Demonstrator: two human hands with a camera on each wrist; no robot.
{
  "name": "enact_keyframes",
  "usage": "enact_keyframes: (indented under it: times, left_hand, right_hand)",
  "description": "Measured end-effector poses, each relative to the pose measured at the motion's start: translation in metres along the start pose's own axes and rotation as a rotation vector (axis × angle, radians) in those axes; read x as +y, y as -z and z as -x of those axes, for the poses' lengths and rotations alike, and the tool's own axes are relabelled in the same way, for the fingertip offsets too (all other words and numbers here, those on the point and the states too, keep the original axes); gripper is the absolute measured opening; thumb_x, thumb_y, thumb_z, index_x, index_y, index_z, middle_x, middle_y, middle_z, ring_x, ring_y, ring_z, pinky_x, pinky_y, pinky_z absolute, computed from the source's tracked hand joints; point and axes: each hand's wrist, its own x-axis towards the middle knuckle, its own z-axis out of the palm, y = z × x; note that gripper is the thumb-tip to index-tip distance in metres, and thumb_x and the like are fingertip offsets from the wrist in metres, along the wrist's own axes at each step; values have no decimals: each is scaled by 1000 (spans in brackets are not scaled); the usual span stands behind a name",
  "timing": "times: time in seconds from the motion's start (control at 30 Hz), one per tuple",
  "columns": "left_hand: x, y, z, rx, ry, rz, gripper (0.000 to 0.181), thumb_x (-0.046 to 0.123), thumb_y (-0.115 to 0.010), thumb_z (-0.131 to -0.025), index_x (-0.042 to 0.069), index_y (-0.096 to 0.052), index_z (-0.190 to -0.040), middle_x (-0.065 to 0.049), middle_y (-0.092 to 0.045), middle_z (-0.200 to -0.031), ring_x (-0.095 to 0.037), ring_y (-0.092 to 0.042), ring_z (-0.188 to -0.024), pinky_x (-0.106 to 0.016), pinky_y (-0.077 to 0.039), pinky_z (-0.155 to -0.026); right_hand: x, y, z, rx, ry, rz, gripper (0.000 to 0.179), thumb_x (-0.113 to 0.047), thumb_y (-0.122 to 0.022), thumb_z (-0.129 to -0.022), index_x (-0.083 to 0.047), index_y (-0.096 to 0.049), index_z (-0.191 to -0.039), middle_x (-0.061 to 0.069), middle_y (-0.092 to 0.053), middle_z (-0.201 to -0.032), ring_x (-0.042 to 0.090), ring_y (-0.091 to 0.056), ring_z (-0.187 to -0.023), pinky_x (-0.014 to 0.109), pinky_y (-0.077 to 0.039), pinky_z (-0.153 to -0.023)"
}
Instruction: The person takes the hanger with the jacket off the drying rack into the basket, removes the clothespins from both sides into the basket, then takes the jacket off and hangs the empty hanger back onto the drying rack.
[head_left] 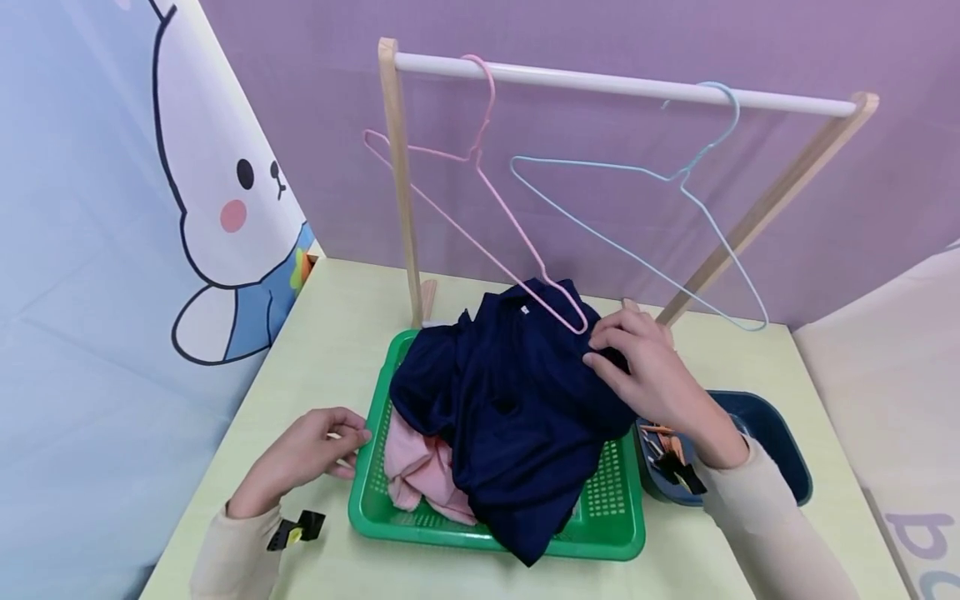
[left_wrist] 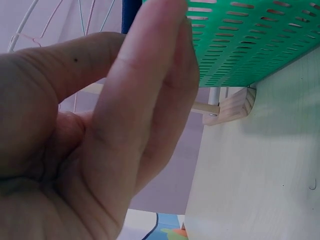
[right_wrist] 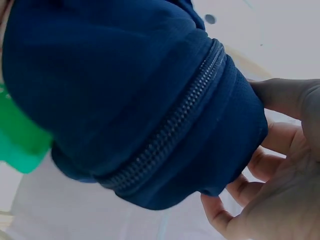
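A navy zip jacket (head_left: 517, 400) is heaped in a green plastic basket (head_left: 600, 552), its front part hanging over the near rim. My right hand (head_left: 645, 367) pinches the jacket's cloth at the upper right. The right wrist view shows the thumb by the jacket's edge (right_wrist: 240, 110), fingers behind it and a zipper running alongside. Under the jacket lies a pink cloth (head_left: 427, 471). With loosely bent fingers, my left hand (head_left: 307, 454) touches the basket's left rim. In the left wrist view its fingers (left_wrist: 130, 100) lie by the basket's slotted wall (left_wrist: 240, 45).
A clothes rack with a white bar (head_left: 600, 81) stands behind. From it hang a pink hanger (head_left: 517, 221), its lower end in front of the jacket, and a light-blue hanger (head_left: 637, 254). Right of the basket, a dark blue bin (head_left: 787, 454) holds several small orange and silver items.
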Motion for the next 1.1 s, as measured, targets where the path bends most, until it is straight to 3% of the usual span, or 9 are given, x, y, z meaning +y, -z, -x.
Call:
enact_keyframes:
  times: [0.13, 0.27, 0.37, 0.5, 0.6, 0.9, 1.1]
  left_hand:
    - [-1, 1, -2, -10, -14, 3, 25, 11, -62, -100, -9, -61, -114, -13, -64, -89, -27, -67, -78, -37, -61, -66]
    - [-2, 0, -2, -6, -15, 3, 25, 10, -61, -100, -10, -60, -114, -14, -64, -90, -26, -67, -78, -37, -61, -66]
    - [-2, -1, -2, -2, -12, 2, 25, 9, -60, -100, -10, -60, -115, -14, -64, -90, -26, -67, -78, -37, -61, -66]
    - [-2, -2, -2, -5, -12, 5, 26, 9, -59, -100, -11, -59, -117, -14, -65, -91, -26, -67, -79, -37, -61, -66]
    - [-2, -3, -1, -4, -7, 9, 27, 9, -59, -100, -12, -58, -118, -14, -65, -92, -26, -67, -79, -38, -61, -66]
    - [-2, -3, 0, 1, -1, 5, 27, 9, -59, -101, -12, -58, -118, -14, -64, -92, -26, -66, -78, -38, -61, -65]
    - [-1, -4, 0, 0, 0, 1, 27, 9, -59, -101, -12, -58, -118, -13, -63, -91, -25, -66, -78, -38, -61, -65]
  right_hand:
    - [-19, 1, 12, 31, 61, 28, 13, -3, -78, -83, -11, -70, -90, 3, -61, -107, 29, -52, -97, 47, -32, -74]
    - [-38, -8, 27, -3, 105, 62, 3, -15, -71, -91, -12, -69, -91, 2, -60, -108, 27, -52, -100, 48, -33, -80]
    - [-51, -20, 39, -32, 149, 100, 13, -24, -65, -97, -14, -70, -92, 1, -60, -109, 25, -53, -100, 50, -35, -83]
    - [-63, -38, 52, -68, 182, 179, 5, -19, -75, -89, -17, -71, -90, 0, -60, -108, 24, -53, -98, 51, -38, -81]
    - [-66, -51, 58, -125, 188, 244, 14, -16, -82, -81, -19, -70, -87, 0, -59, -106, 24, -52, -96, 51, -39, -81]
    - [-67, -75, 61, -418, 184, 458, 9, -16, -76, -88, -20, -70, -82, 0, -54, -98, 25, -43, -87, 47, -37, -76]
    - [-67, -72, 61, -490, 165, 458, 6, -18, -75, -89, -20, -72, -85, 0, -57, -105, 24, -43, -90, 47, -36, -77]
